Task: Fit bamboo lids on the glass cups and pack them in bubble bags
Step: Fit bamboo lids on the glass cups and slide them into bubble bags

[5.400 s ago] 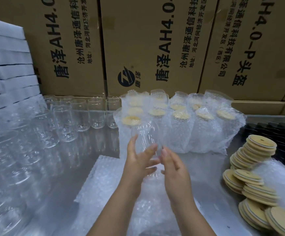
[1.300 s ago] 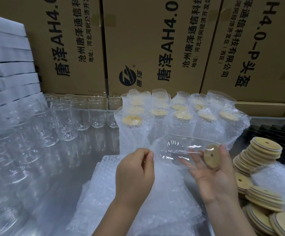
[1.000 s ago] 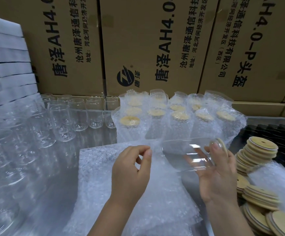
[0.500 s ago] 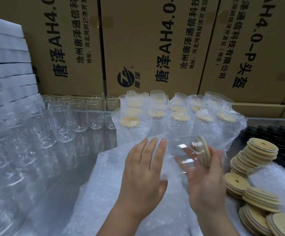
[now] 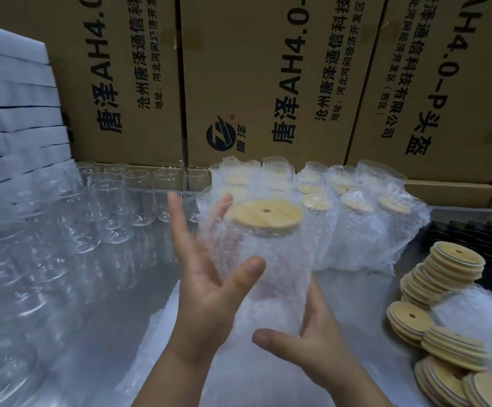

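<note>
— Where do we have the glass cup (image 5: 263, 254)?
— Upright in its bubble bag (image 5: 280, 304), bamboo lid (image 5: 266, 214) on top, long axis vertical. Our right hand (image 5: 312, 345) cups the base from beneath, fingers curled behind. Our left hand (image 5: 209, 292) lies against its left side, fingers straight and spread.
— So the packed cups (image 5: 359, 227) lie beyond our fingertips; probably the right hand carries it there.
</note>
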